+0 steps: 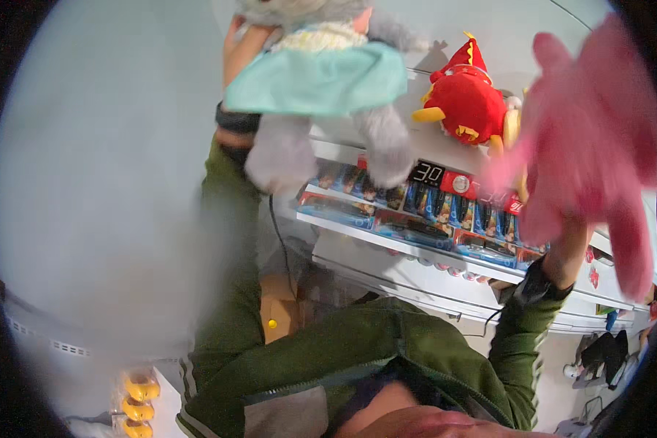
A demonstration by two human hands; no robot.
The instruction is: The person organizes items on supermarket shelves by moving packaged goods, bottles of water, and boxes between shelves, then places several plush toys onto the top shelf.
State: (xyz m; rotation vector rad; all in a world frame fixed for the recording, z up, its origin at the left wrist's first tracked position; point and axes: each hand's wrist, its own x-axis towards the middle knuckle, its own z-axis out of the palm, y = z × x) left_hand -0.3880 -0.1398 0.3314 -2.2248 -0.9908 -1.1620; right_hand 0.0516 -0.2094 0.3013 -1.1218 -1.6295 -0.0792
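Observation:
A grey plush toy (317, 77) in a teal skirt and pale patterned top hangs upright at the top middle, its head cut off by the picture's edge. My left hand (242, 50) is closed on its left side, the fingers partly behind it. On the right, my right hand (571, 244) holds up a pink plush toy (588, 146), blurred by motion. That toy covers most of the hand's fingers. Between the two sits a round red plush toy (466, 102) with a pointed hat and yellow feet, on the white shelf top.
Below the plush toys, a white shelf (409, 237) carries rows of small blue-and-black packages (416, 225) and dark price signs (426, 173). A pale panel (102, 160) fills the left side. Yellow packaged items (140, 409) stand at the lower left. Dark items (606, 358) show at the lower right.

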